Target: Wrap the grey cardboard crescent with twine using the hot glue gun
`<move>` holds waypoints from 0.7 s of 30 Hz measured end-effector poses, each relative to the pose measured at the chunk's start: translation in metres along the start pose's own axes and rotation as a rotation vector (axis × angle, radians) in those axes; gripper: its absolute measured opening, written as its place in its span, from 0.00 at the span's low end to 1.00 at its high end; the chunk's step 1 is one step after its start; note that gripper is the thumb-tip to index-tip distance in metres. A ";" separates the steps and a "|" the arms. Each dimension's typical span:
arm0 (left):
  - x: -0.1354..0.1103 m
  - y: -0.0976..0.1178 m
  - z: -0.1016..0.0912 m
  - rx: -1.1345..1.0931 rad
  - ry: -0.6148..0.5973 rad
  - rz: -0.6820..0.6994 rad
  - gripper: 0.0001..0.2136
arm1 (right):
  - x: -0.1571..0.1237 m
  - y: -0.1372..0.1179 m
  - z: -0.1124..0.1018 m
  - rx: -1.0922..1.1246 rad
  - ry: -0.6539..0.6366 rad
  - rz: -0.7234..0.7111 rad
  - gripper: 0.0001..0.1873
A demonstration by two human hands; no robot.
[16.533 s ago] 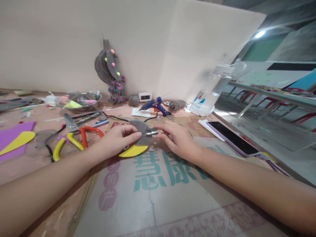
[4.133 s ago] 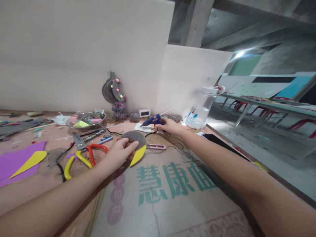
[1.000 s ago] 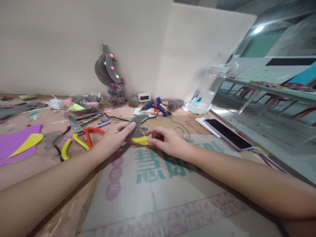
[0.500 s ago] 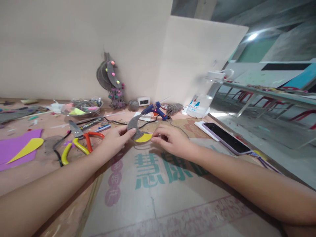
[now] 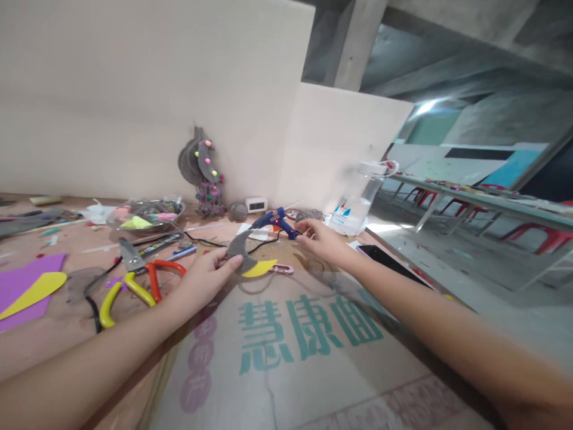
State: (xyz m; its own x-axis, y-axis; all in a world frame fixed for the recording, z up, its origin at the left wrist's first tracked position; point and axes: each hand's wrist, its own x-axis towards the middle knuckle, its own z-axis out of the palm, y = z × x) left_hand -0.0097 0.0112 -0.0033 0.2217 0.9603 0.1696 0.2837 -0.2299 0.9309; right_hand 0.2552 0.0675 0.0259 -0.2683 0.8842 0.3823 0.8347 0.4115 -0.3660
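My left hand (image 5: 203, 279) pinches a grey, yarn-wrapped crescent piece (image 5: 237, 252) with a yellow foam tip (image 5: 258, 268), tilted up off the cardboard sheet (image 5: 290, 352). My right hand (image 5: 319, 237) is stretched out to the blue hot glue gun (image 5: 274, 221) by the wall, fingers curled at its handle. Whether it grips the gun I cannot tell. A small pink thread snip (image 5: 282, 269) lies just right of the crescent.
Left of my hand lie pliers with yellow and orange handles (image 5: 134, 285), scissors (image 5: 128, 254), purple and yellow foam (image 5: 27, 286) and a tray of scraps (image 5: 145, 216). A decorated grey ornament (image 5: 201, 170), small clock (image 5: 256, 205), water bottle (image 5: 358, 206) and phone (image 5: 387, 260) stand further back and right.
My right hand has left the crescent piece and reached back to the glue gun. My left hand keeps hold of the crescent. The camera has tipped upward.
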 end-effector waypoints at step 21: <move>0.001 -0.001 -0.002 0.082 -0.007 0.032 0.15 | 0.058 0.003 0.045 0.003 0.075 0.218 0.18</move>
State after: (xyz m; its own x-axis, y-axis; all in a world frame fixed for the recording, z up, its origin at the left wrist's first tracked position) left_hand -0.0118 0.0127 -0.0037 0.2387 0.9510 0.1967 0.3513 -0.2734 0.8955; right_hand 0.2203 0.1302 0.0089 -0.0451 0.9336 0.3555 0.8674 0.2131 -0.4497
